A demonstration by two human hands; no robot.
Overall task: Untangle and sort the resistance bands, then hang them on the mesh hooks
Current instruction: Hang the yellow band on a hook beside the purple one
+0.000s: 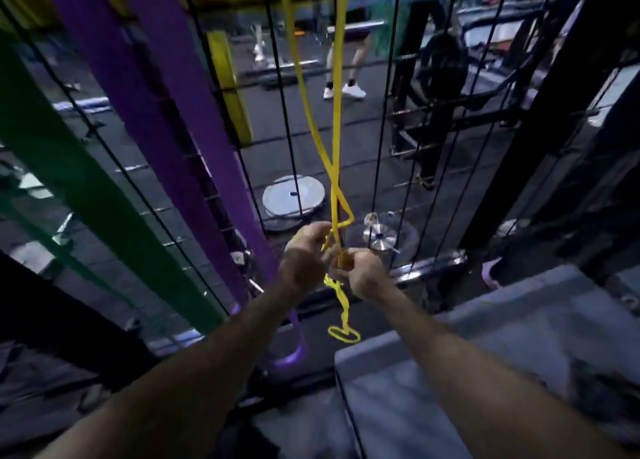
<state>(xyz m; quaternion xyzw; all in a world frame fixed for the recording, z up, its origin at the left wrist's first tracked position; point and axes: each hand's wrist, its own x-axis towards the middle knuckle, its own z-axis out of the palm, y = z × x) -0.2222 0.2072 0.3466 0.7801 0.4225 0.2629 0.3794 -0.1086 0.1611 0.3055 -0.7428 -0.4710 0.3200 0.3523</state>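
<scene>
L hand (306, 250) + R hand (363, 273) both pinch yellow band (334, 140) at knot, right of purple band (180, 112); risk: pulling downward cinches knot tighter.

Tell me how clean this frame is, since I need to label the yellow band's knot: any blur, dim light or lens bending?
Head view: dim overall, with the thin yellow rubber resistance band the brightest thing; both the left hand and right hand are motion-softened, so the knot between them is smeared; wide-angle bending bows the black wire mesh panel and the wide purple band.
</scene>
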